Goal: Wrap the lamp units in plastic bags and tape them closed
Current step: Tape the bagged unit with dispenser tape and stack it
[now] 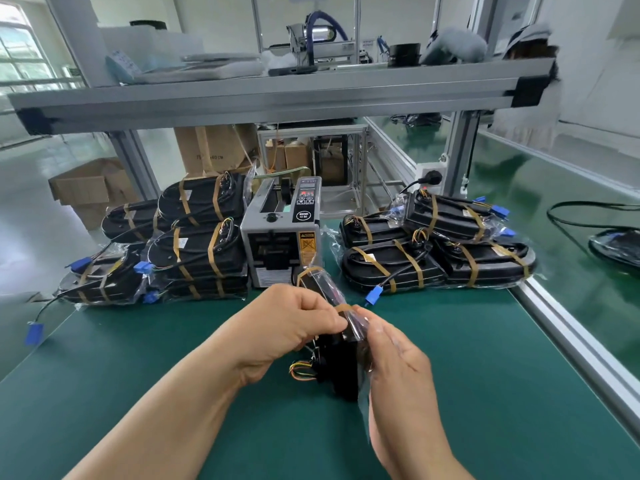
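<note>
Fingers (322, 315) of the left hand (287, 327) pinch a tape strip (343, 307) against the lamp unit (341, 362), held over the near table (173, 341). The right hand (398, 368) grips the plastic bag (360, 327). Best pull the fold taut, then smooth the strip flat.

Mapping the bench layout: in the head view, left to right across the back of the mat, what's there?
In order: left pile of bagged lamp units → tape dispenser → right pile of bagged lamp units → lone bagged unit, past the rail.
</note>
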Available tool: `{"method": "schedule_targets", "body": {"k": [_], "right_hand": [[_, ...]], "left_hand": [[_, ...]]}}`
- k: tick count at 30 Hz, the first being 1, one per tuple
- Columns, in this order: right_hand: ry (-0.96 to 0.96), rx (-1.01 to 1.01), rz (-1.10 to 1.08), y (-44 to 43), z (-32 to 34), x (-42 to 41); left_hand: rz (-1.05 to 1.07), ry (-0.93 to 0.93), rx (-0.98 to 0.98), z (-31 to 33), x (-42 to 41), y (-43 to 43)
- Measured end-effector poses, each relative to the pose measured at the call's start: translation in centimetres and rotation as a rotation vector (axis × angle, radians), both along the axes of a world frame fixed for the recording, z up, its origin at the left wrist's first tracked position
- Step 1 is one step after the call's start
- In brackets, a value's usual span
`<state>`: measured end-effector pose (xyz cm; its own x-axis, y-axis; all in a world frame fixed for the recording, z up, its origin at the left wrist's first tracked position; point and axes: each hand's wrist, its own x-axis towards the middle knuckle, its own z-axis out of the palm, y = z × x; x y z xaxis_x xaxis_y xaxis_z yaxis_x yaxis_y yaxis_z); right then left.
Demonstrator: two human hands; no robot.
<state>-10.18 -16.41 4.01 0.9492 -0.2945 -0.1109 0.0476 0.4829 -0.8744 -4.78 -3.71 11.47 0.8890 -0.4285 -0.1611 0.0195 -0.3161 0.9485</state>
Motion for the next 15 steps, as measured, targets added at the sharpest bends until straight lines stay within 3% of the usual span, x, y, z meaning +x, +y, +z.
{"method": "schedule_targets", "body": {"k": [15], "right_hand": [[-0.038, -0.122, -0.005, 0.2, -0.3, 0.0]], "left_hand": [[-0.02, -0.015, 0.07, -0.5, 1.2, 0.1]]}}
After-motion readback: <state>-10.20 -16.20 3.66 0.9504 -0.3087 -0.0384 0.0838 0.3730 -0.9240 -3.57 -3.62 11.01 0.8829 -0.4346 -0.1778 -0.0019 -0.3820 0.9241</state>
